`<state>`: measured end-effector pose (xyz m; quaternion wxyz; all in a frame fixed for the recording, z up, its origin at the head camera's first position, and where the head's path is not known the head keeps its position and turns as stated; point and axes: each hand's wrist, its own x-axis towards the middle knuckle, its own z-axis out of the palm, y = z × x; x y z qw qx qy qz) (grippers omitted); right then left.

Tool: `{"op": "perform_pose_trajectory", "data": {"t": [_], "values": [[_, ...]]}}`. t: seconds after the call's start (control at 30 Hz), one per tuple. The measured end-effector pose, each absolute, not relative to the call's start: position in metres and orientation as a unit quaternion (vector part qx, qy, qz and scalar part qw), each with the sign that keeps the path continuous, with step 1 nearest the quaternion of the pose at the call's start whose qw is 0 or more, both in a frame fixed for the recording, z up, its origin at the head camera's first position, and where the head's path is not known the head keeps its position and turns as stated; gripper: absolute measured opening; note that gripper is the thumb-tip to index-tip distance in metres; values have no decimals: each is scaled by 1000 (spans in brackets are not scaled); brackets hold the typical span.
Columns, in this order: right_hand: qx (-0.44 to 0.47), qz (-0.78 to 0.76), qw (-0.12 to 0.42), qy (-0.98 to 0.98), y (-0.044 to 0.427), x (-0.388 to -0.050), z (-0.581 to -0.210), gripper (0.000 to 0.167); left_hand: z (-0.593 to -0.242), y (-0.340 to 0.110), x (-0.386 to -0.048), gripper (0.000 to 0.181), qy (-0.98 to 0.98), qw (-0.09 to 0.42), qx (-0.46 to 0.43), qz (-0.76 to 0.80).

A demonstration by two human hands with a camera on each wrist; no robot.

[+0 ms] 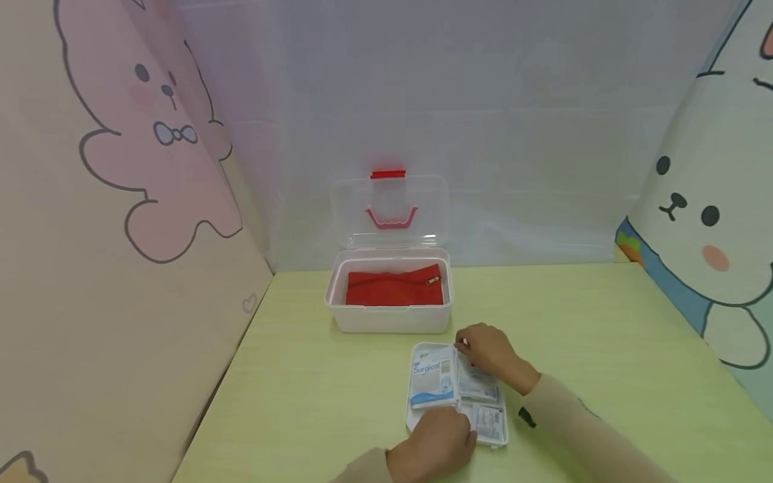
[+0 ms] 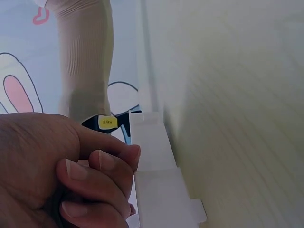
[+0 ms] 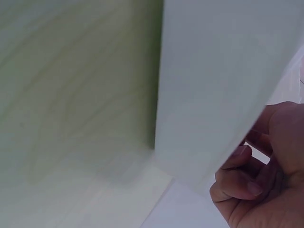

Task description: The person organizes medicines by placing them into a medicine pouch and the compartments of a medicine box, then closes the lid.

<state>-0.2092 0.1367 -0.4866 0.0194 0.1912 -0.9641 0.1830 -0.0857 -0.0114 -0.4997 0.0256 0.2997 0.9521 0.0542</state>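
A shallow white tray (image 1: 412,419) lies on the table in the head view, holding a packet printed "Surgical" (image 1: 431,376), a clear-wrapped packet (image 1: 480,387) and a smaller printed packet (image 1: 488,422). At the near edge of the tray my left hand (image 1: 436,443) has curled fingers against it. In the left wrist view, the index fingertip meets the white side (image 2: 152,147). My right hand (image 1: 488,347) pinches at the tray's far edge. The right wrist view shows its curled fingers (image 3: 232,185) beside a white panel (image 3: 213,80); the exact contact is partly hidden.
Behind the tray stands a white box (image 1: 392,320) with a red zippered pouch (image 1: 392,290) inside. Its clear lid (image 1: 350,211), with red handle and latch, is raised against the back curtain. Cartoon-printed panels (image 1: 181,181) flank the yellow-green table (image 1: 290,396).
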Motion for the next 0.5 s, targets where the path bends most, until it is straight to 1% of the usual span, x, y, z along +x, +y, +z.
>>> {"op": "perform_pose_trajectory", "data": {"t": [0.13, 0.23, 0.33, 0.43, 0.5], "values": [[191, 181, 22, -964, 137, -208, -486, 5, -499, -12, -86, 42, 950, 39, 300, 84], [186, 174, 36, -966, 141, -206, -482, 8, -493, -18, -88, 44, 944, 40, 298, 133], [174, 170, 48, -969, 148, -201, -477, 9, -484, -29, -95, 43, 941, 21, 283, 185], [155, 166, 45, -973, 158, -190, -472, 9, -478, -47, -106, 35, 942, -3, 247, 229], [143, 162, 40, -976, 165, -181, -470, 8, -477, -60, -114, 30, 944, -9, 216, 249]]}}
